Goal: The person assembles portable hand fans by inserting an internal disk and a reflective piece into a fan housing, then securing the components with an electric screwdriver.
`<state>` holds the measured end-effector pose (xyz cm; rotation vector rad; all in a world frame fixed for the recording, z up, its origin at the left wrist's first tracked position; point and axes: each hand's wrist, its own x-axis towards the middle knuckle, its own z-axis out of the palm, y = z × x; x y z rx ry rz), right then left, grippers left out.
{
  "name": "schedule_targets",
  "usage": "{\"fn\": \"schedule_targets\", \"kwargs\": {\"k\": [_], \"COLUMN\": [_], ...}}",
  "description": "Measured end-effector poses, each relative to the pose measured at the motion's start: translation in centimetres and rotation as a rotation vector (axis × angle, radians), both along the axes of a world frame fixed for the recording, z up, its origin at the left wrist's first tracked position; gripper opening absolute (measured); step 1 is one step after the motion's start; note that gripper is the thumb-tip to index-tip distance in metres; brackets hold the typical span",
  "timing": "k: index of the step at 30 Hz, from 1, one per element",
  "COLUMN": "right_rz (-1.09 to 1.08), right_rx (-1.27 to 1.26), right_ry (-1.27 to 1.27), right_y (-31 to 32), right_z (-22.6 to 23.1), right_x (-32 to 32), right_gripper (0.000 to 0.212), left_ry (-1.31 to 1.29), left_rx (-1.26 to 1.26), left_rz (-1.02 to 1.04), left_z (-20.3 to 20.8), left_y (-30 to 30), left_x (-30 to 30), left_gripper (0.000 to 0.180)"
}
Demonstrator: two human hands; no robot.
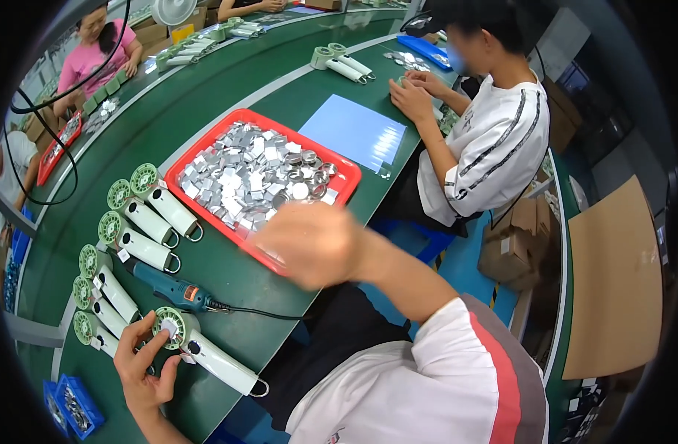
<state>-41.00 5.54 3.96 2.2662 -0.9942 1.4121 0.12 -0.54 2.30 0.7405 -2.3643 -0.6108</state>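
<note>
A white handheld fan [219,361] with a round green head [173,326] lies at the table's front edge. My left hand [145,364] is on that head, a fingertip against a small whitish square piece in its middle and the thumb lower down. My right hand [309,243], smeared by motion, is over the near edge of a red tray [243,248]. Its fingers are blurred, and whether they hold anything is hidden. Heaped in the tray are small silver-and-white square pieces [239,166], with round metal rings [309,172] at its right end.
A teal corded power tool [172,287] lies between the fan and the tray. Several similar fans [143,248] line the left side. Beyond the tray is a blue-white sheet [351,133]. A co-worker in white [487,148] sits at the right; small blue bins [78,407] stand lower left.
</note>
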Motion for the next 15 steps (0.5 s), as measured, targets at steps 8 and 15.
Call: {"fn": "schedule_targets", "kwargs": {"k": [8, 15], "right_rz": [-0.781, -0.757], "right_rx": [0.19, 0.241], "right_ry": [0.037, 0.229], "right_y": [7.3, 8.6], "right_z": [-7.3, -8.5], "right_x": [-18.7, -18.0], "right_gripper": [0.029, 0.037], "left_ry": [-0.024, -0.034], "left_rx": [-0.017, 0.011], "left_rz": [0.011, 0.043], "left_z": [0.1, 0.0], "left_y": [0.1, 0.3], "left_x": [0.0, 0.3], "left_gripper": [0.048, 0.052]}}
